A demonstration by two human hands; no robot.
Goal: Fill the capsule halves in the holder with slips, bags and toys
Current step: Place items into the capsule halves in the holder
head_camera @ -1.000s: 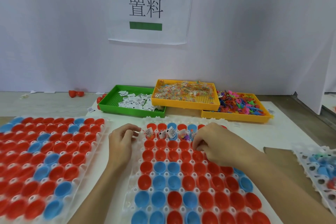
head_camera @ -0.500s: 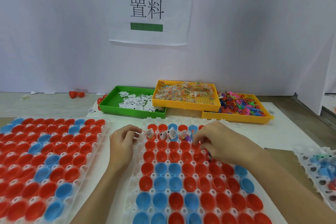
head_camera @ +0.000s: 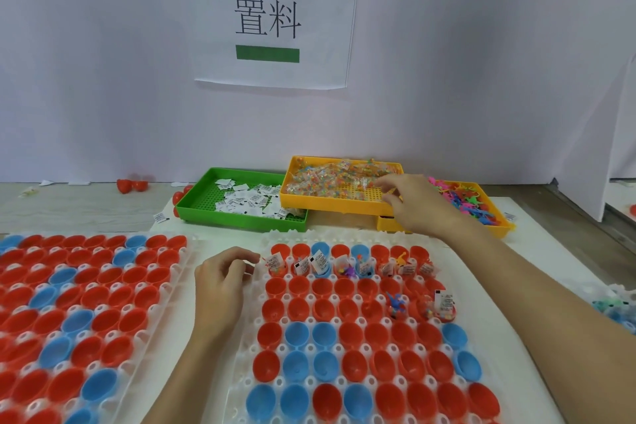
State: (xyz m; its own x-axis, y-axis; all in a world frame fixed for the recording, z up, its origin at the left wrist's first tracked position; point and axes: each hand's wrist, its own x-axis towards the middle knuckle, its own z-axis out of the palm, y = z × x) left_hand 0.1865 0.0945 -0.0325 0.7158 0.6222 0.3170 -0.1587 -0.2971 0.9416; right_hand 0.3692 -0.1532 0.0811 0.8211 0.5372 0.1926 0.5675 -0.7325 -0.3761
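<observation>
The right hand reaches over the yellow tray of small bags, grip loose, holding nothing visible. The left hand, loosely curled and holding nothing, rests beside the capsule holder. Behind, a sign reads "置料".
</observation>
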